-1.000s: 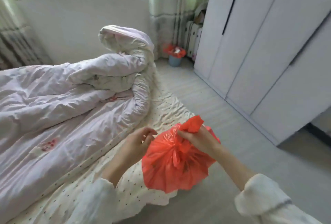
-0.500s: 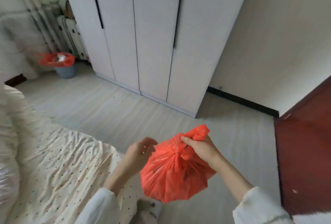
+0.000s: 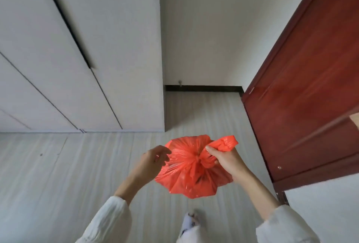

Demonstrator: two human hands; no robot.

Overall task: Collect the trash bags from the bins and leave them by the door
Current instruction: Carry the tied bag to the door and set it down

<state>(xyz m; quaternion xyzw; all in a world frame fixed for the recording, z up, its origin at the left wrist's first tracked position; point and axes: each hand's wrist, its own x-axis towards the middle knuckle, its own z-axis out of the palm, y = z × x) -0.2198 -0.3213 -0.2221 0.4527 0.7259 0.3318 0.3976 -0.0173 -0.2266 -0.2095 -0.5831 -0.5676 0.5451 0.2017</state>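
- Head view: red bag point(image 3: 191, 172) hanging in mid-air over the floor point(image 3: 58, 174), gathered at the neck, bulging below, just left of the door point(image 3: 310, 97).
- Right hand point(image 3: 226, 160) curled round the twisted neck, thumb and fingers pinching it, a loose tail of plastic sticking out above the knuckles; carrying the bag's whole weight, by the look of it.
- Left hand point(image 3: 153, 160) just beside the bag's left edge, fingers loosely bent and holding nothing; touching the plastic or a hair off it, cannot tell.
- Wardrobe point(image 3: 68, 58) filling the left half, white wall behind, dark skirting along its foot.
- Foot point(image 3: 189, 221) in a pale slipper low in the middle, pointing toward the corner between wardrobe and door.
- No bin in view.
- Step in hand, as a judgement: carrying one collected bag to the door, nearly there.
- Next move likely calls for: lowering the bag to the bare floor close to the door's foot, settling its base first so it sits rather than rolls, then letting go of the neck.
- Caution: neck looks twisted rather than firmly knotted, so possibly worth a tie with the free left hand before setting down.
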